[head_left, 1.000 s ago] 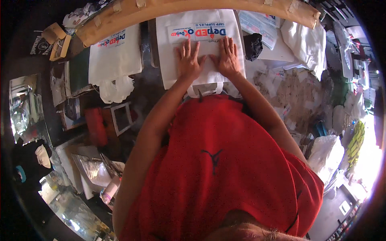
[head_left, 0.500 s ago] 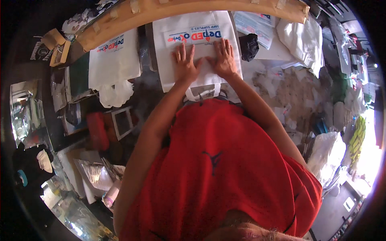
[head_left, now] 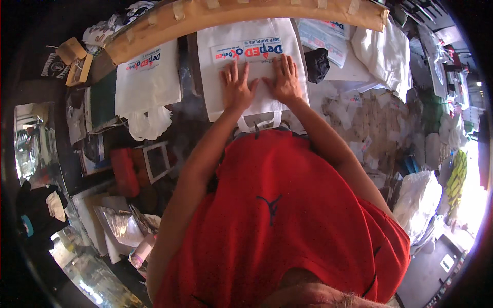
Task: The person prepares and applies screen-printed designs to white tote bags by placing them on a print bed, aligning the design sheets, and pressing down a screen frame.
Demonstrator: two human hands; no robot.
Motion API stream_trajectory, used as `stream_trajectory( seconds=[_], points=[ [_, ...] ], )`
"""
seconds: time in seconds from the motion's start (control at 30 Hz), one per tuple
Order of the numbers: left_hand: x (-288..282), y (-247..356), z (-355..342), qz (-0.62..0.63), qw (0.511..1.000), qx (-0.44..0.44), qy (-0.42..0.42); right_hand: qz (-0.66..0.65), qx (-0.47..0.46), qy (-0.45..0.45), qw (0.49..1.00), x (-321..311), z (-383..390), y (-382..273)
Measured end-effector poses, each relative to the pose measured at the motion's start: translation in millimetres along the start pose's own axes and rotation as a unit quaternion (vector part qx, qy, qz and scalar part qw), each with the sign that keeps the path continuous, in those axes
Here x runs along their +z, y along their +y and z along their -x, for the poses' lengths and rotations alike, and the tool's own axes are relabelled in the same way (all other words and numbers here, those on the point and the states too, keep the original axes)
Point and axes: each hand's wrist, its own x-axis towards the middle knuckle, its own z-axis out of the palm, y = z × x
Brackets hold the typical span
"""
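A white tote bag (head_left: 264, 109) with red and blue print lies flat in front of me, its handle loop hanging toward my body. On top of its printed area is a clear sheet with matching print. My left hand (head_left: 238, 88) lies flat on the bag, fingers stretched out and spread, fingertips at the lower edge of the print. Beside it my right hand (head_left: 284, 83) presses flat in the same way, fingers apart, near the bag's right side. Neither hand grips anything. The two thumbs point toward each other with a small gap between them.
A taped brown beam (head_left: 246, 13) crosses above the bag's far end. Left lies a stack of printed white bags (head_left: 146, 84) with handles hanging down. To the right are a black plastic bundle (head_left: 317, 65), printed sheets (head_left: 323, 38) and white bags (head_left: 382, 56). A red object (head_left: 125, 172) stands lower left.
Both hands stay spread on the bag and have barely moved on it. The whole view has shifted slightly, so the beam and bag sit a little lower.
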Motion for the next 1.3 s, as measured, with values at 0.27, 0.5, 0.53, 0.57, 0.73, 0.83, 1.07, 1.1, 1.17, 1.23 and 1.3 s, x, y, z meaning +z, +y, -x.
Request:
stream_trajectory(
  seconds=[0.27, 0.5, 0.53, 0.57, 0.73, 0.83, 1.07, 1.1, 1.17, 1.23, 1.3],
  points=[
    [1.8, 2.0, -0.6, 0.002, 1.000, -0.010, -0.012, 0.001, 0.000, 0.006, 1.000, -0.6, 2.0, -0.1],
    [8.8, -0.6, 0.0, 0.011, 1.000, -0.002, 0.008, 0.004, 0.005, 0.003, 1.000, -1.9, 2.2, -0.6],
    [9.9, -0.8, 0.5, 0.011, 1.000, -0.004, 0.003, 0.002, 0.006, 0.000, 1.000, -2.4, 1.8, -1.2],
    [10.9, -1.1, 1.1, 0.017, 1.000, -0.004, 0.007, 0.000, 0.008, -0.002, 1.000, -2.8, 1.3, -1.9],
    [6.7, -0.4, 0.0, 0.016, 1.000, -0.003, -0.017, 0.002, 0.014, -0.010, 1.000, 0.3, 1.6, 0.1],
    [3.9, -0.5, 0.6, 0.017, 1.000, 0.000, -0.013, -0.006, 0.019, -0.009, 1.000, 0.7, 1.1, -1.0],
    [4.3, 1.9, -1.5, 0.006, 1.000, 0.003, -0.021, 0.021, 0.015, -0.001, 1.000, -6.2, 0.3, -2.1],
    [5.4, 3.1, -2.5, -0.013, 1.000, 0.009, -0.024, 0.042, 0.016, 0.004, 0.999, -9.6, 0.8, -1.5],
    [8.8, -1.4, -3.0, -0.017, 1.000, 0.003, -0.015, 0.059, 0.024, -0.273, 0.960, -49.8, -13.1, -12.4],
    [13.7, 1.6, 2.0, 0.027, 1.000, -0.011, -0.001, 0.024, -0.132, -0.529, 0.838, -132.5, -45.8, -18.4],
    [7.3, -5.6, 10.1, 0.014, 0.999, -0.028, -0.019, -0.164, -0.190, -0.576, 0.778, -255.3, -84.1, -61.2]
  ],
)
